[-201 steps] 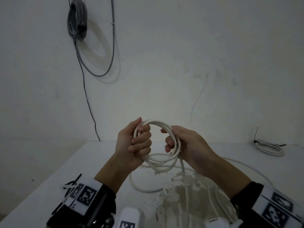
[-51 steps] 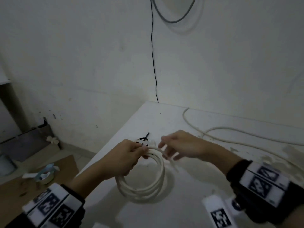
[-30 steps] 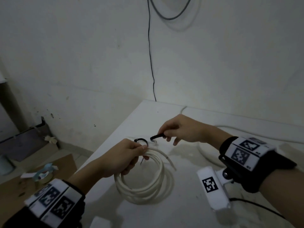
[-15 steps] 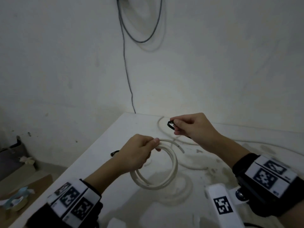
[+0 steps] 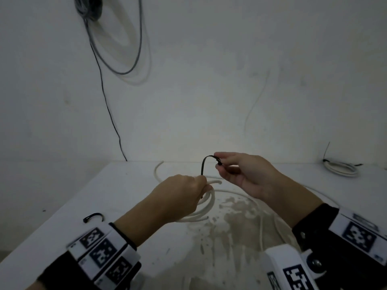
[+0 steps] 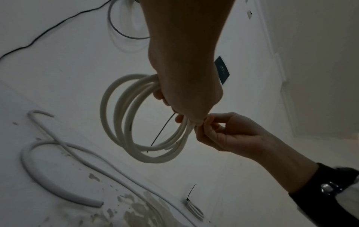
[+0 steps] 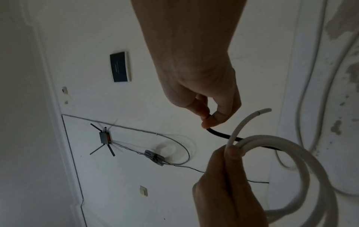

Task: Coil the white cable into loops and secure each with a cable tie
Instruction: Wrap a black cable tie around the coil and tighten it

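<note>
The white cable coil (image 5: 210, 198) of several loops hangs from my left hand (image 5: 201, 185) above the white table (image 5: 117, 195). The fingers are curled round the bundle at its top. My right hand (image 5: 218, 162) pinches the head end of a black cable tie (image 5: 204, 164) between thumb and fingers, just right of the left hand. The tie arcs down into the left hand's grip. In the left wrist view the tie's thin tail (image 6: 161, 133) pokes through the coil (image 6: 116, 122). The right wrist view shows the tie (image 7: 223, 135) passing behind the coil (image 7: 291, 147).
A second black tie (image 5: 93, 216) lies near the table's left edge. A loose white cable (image 5: 158, 170) trails behind the hands. A tied white coil (image 5: 341, 169) sits at the far right by the wall. A grey cable bundle (image 5: 90, 9) hangs on the wall.
My right hand picked a black tie off the table and brought it to the coil; its tail now runs into my left hand's grip. The view has swung right.
</note>
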`<state>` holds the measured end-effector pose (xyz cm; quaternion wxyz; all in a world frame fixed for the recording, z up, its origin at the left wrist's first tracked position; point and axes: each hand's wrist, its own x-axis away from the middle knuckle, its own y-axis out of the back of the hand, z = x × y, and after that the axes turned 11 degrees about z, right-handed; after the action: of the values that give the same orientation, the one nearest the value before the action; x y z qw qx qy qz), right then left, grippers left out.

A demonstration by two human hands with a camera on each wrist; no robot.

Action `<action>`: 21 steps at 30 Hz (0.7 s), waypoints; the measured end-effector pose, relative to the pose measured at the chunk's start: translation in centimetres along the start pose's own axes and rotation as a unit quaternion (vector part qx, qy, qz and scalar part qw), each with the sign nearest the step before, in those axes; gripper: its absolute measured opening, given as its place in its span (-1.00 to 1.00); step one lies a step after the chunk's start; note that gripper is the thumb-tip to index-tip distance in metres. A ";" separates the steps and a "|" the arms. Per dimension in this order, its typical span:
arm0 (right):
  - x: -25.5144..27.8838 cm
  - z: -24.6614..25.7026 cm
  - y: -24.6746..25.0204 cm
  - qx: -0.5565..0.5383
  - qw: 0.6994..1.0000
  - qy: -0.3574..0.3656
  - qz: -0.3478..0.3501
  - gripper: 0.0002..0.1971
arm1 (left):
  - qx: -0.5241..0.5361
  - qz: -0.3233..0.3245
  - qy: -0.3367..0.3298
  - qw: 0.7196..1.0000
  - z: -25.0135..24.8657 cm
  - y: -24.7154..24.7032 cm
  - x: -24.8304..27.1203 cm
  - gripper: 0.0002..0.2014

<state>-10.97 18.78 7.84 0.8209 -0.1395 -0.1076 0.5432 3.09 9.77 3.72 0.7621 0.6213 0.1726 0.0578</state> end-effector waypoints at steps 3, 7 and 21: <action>0.4 0.6 0.9 -0.056 0.998 0.024 -0.017 -0.81 | -0.021 -0.006 -0.025 0.999 -0.6 0.0 -0.3 -0.63; 0.9 0.8 1.5 -0.080 0.996 0.024 -0.025 -0.84 | -0.018 -0.019 -0.064 0.998 -1.1 0.2 -0.1 -0.70; 1.9 -0.5 0.4 0.211 0.975 -0.063 0.016 -0.84 | -0.043 -0.066 -0.049 0.996 -1.2 0.5 0.2 -0.66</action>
<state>-10.39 20.65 7.25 0.8147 0.0701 -0.0398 0.5743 2.94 11.00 3.94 0.7975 0.5776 0.1734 -0.0156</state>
